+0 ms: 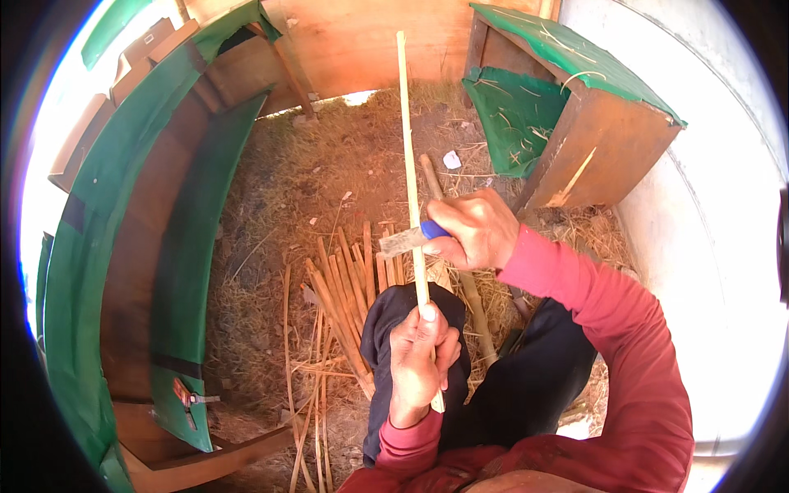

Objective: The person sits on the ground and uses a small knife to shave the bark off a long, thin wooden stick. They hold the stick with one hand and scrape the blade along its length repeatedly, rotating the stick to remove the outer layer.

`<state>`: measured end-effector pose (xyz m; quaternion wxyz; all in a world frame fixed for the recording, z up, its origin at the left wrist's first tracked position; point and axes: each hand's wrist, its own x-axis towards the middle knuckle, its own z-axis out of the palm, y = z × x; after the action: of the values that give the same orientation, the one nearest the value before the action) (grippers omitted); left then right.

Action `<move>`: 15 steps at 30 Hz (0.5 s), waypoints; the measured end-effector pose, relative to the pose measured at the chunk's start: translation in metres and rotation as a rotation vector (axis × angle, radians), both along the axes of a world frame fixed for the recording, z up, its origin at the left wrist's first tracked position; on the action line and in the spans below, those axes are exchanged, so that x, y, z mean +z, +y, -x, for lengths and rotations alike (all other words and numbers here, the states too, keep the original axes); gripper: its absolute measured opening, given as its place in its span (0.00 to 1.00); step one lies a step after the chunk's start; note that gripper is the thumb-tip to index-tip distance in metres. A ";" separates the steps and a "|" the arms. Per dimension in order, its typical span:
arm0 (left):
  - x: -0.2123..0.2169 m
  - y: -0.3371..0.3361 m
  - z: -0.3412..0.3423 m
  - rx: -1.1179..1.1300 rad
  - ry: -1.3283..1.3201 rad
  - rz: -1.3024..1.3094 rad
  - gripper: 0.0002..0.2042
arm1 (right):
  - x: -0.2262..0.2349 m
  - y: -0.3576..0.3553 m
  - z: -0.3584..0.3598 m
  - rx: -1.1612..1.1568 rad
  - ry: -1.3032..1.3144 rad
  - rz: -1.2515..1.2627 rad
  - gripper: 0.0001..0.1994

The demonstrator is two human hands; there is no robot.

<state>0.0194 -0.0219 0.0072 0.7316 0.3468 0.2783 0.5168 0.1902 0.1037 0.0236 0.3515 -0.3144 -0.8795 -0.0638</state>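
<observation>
My left hand [421, 353] is closed round the lower part of a long, pale bamboo strip [408, 148], its thumb lying along the strip. The strip stands nearly upright in the picture, and its lower end shows below my hand, over my knee. In my right hand [479, 226] is a knife with a blue handle [434, 230] and a broad, flat blade [401, 242]. The blade lies across the strip, a little above my left hand; whether its edge bites into the strip I cannot tell.
A bundle of split bamboo pieces [349, 279] lies on the straw-strewn ground beyond my knee. Thin strips [320, 411] lie left of it. A thicker pole [477, 316] slants beside my leg. Green-covered shelving [177, 271] stands left, and a green-topped wooden box [608, 148] at the far right.
</observation>
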 end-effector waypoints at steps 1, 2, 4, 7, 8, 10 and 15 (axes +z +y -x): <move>0.000 0.000 0.000 -0.007 0.025 0.001 0.20 | -0.001 0.004 -0.002 -0.025 -0.006 -0.032 0.21; 0.001 0.001 0.001 -0.002 0.007 0.015 0.19 | -0.002 0.007 -0.001 -0.050 -0.012 -0.063 0.22; 0.004 0.003 0.004 0.008 -0.031 0.043 0.19 | 0.000 0.029 -0.005 -0.370 0.067 0.075 0.22; 0.005 -0.008 0.008 -0.193 -0.180 -0.109 0.19 | 0.023 0.078 -0.065 -0.932 0.159 0.163 0.22; 0.002 -0.009 0.007 -0.102 -0.068 -0.150 0.21 | 0.015 0.074 -0.068 -0.890 0.219 0.143 0.22; 0.002 0.000 0.001 -0.064 -0.094 -0.070 0.21 | -0.003 0.064 -0.076 -0.789 0.306 0.087 0.22; -0.001 0.006 0.012 -0.092 -0.213 0.042 0.22 | 0.029 0.009 -0.031 -0.142 0.321 0.128 0.21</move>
<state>0.0071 -0.0159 0.0057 0.7871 0.2867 0.1936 0.5106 0.2211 0.1130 0.0527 0.4610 -0.4034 -0.7901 0.0188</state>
